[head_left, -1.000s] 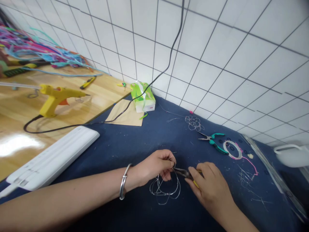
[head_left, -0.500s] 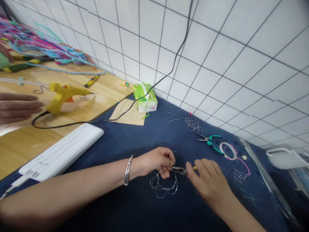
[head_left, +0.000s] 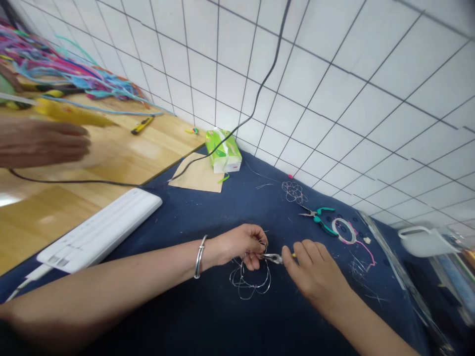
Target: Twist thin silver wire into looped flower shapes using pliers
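Over the dark blue cloth, my left hand (head_left: 247, 245) pinches a looped silver wire piece (head_left: 249, 286), whose petal-like loops hang below the fingers. A silver bangle circles that wrist. Wrapped in my right hand (head_left: 310, 264) is a pair of pliers (head_left: 273, 258); a bit of yellow handle shows at the fingers. The metal jaws reach leftward to the wire at my left fingertips. Whether the jaws are closed on the wire is too small to tell. Most of the plier handles lie hidden in my palm.
Teal-handled pliers (head_left: 318, 216), a wire bundle (head_left: 294, 192) and a white ring-shaped spool (head_left: 343, 231) lie to the right. A white power strip (head_left: 100, 230) and a tissue pack (head_left: 223, 151) are leftward. Another person's hand (head_left: 44, 142) is beside a yellow glue gun (head_left: 70, 112).
The glue gun and its cord have shifted left, with the other person's hand now in front of the gun. My pliers have turned slightly at the wire; my left hand keeps its pinch.
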`<state>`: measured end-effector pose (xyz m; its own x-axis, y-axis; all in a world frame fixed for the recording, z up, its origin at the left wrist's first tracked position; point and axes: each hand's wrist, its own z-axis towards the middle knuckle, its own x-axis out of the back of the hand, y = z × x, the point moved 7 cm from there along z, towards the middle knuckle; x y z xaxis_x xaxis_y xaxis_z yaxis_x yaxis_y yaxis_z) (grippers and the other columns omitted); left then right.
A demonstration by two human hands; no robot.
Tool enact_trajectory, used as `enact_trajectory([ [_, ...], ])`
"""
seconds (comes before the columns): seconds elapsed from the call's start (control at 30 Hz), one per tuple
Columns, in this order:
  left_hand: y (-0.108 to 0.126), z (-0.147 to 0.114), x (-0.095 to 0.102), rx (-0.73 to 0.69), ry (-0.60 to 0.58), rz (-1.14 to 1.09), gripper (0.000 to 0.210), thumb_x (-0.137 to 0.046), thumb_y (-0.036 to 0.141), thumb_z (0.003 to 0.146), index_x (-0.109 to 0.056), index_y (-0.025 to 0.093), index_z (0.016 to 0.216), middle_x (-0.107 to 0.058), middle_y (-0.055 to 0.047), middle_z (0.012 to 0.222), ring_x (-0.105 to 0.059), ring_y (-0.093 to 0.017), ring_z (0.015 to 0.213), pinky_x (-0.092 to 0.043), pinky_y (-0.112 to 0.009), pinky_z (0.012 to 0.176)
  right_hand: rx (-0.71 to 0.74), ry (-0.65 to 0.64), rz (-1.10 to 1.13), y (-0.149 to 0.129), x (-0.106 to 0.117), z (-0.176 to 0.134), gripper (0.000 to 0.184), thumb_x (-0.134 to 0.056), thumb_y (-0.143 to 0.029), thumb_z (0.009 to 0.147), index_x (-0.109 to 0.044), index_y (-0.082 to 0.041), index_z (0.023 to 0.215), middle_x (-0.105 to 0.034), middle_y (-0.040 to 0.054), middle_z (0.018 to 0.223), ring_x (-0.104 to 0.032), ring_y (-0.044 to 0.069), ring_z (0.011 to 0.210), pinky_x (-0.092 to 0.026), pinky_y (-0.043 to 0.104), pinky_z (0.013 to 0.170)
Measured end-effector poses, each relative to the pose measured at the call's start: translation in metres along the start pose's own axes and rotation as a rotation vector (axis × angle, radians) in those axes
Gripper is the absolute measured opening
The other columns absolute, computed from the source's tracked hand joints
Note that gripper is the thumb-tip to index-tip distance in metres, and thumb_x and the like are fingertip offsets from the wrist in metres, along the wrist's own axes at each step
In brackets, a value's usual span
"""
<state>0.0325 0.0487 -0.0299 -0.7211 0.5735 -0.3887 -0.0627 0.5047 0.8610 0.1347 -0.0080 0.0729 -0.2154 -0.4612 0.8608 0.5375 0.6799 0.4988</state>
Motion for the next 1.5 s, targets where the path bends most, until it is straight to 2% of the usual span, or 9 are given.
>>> enact_trajectory([
  [0.33, -0.001, -0.001, 0.001, -0.007, 0.025, -0.015, 0.015, -0.056, 0.019, 0.074, -0.051, 0.014, 0.088, -0.061, -0.002, 0.060, -0.063, -0.015, 0.053, -0.050, -0.025, 0.049, -0.076, -0.033, 0.052, 0.002, -0.012, -0.007, 0.028, -0.042, -0.010, 0.082, -0.058, -0.014, 0.105, -0.054, 0.0116, 0.081, -0.046, 0.024, 0.080, -0.039, 0.037, 0.065],
  [0.43, -0.004, 0.001, 0.003, 0.006, -0.008, -0.038, 0.015, -0.056, 0.018, 0.074, -0.052, 0.014, 0.088, -0.062, -0.002, 0.063, -0.064, -0.015, 0.055, -0.051, -0.026, 0.050, -0.101, 0.002, 0.078, 0.003, -0.018, -0.011, 0.025, -0.046, -0.011, 0.082, -0.058, -0.015, 0.104, -0.054, 0.0106, 0.080, -0.046, 0.023, 0.080, -0.038, 0.036, 0.066],
  [0.57, -0.004, 0.000, 0.003, 0.033, -0.070, -0.065, 0.015, -0.056, 0.019, 0.075, -0.052, 0.014, 0.089, -0.064, -0.004, 0.069, -0.065, -0.016, 0.059, -0.052, -0.027, 0.053, -0.158, 0.052, 0.131, 0.005, -0.024, -0.016, 0.020, -0.052, -0.022, 0.083, -0.059, -0.017, 0.102, -0.053, 0.0092, 0.080, -0.045, 0.021, 0.080, -0.038, 0.035, 0.069],
  [0.67, -0.001, -0.002, 0.000, 0.062, -0.126, -0.088, 0.019, -0.056, 0.018, 0.074, -0.052, 0.015, 0.092, -0.065, -0.006, 0.074, -0.066, -0.017, 0.063, -0.053, -0.029, 0.056, -0.197, 0.042, 0.197, 0.006, -0.031, -0.021, 0.020, -0.053, -0.027, 0.084, -0.059, -0.018, 0.101, -0.053, 0.0074, 0.079, -0.044, 0.019, 0.077, -0.038, 0.033, 0.069],
  [0.8, 0.005, -0.005, -0.002, 0.070, -0.145, -0.117, 0.029, -0.055, 0.016, 0.074, -0.051, 0.017, 0.103, -0.065, -0.005, 0.077, -0.067, -0.019, 0.065, -0.052, -0.031, 0.058, -0.256, 0.018, 0.312, 0.006, -0.044, -0.025, 0.019, -0.052, -0.027, 0.085, -0.059, -0.019, 0.101, -0.052, 0.0057, 0.077, -0.043, 0.017, 0.074, -0.037, 0.031, 0.068],
  [0.97, 0.005, -0.003, -0.002, 0.055, -0.182, -0.161, 0.021, -0.052, 0.016, 0.077, -0.055, 0.014, 0.097, -0.066, -0.008, 0.080, -0.067, -0.018, 0.067, -0.053, -0.031, 0.061, -0.317, 0.027, 0.481, 0.008, -0.055, -0.028, 0.016, -0.053, -0.028, 0.085, -0.060, -0.019, 0.096, -0.051, 0.0039, 0.074, -0.044, 0.015, 0.071, -0.037, 0.028, 0.066],
  [1.17, 0.004, -0.001, -0.002, 0.038, -0.234, -0.173, 0.016, -0.052, 0.012, 0.076, -0.060, 0.012, 0.089, -0.066, -0.009, 0.083, -0.066, -0.017, 0.070, -0.053, -0.029, 0.062, -0.344, 0.036, 0.612, 0.010, -0.057, -0.029, 0.014, -0.053, -0.028, 0.085, -0.062, -0.019, 0.091, -0.052, 0.0035, 0.074, -0.047, 0.015, 0.070, -0.039, 0.027, 0.064],
  [1.33, 0.008, -0.003, -0.006, 0.050, -0.284, -0.178, 0.018, -0.055, 0.010, 0.074, -0.062, 0.012, 0.091, -0.067, -0.009, 0.087, -0.066, -0.016, 0.071, -0.053, -0.028, 0.066, -0.344, 0.075, 0.625, 0.010, -0.056, -0.029, 0.015, -0.054, -0.028, 0.084, -0.062, -0.019, 0.091, -0.053, 0.0033, 0.072, -0.048, 0.014, 0.068, -0.040, 0.026, 0.061],
  [1.5, 0.008, -0.003, -0.007, 0.038, -0.282, -0.142, 0.019, -0.062, 0.011, 0.072, -0.060, 0.012, 0.091, -0.066, -0.008, 0.088, -0.066, -0.015, 0.073, -0.052, -0.027, 0.068, -0.356, 0.067, 0.652, 0.011, -0.056, -0.031, 0.015, -0.054, -0.029, 0.084, -0.062, -0.019, 0.091, -0.054, 0.0035, 0.072, -0.048, 0.014, 0.069, -0.040, 0.026, 0.061],
])
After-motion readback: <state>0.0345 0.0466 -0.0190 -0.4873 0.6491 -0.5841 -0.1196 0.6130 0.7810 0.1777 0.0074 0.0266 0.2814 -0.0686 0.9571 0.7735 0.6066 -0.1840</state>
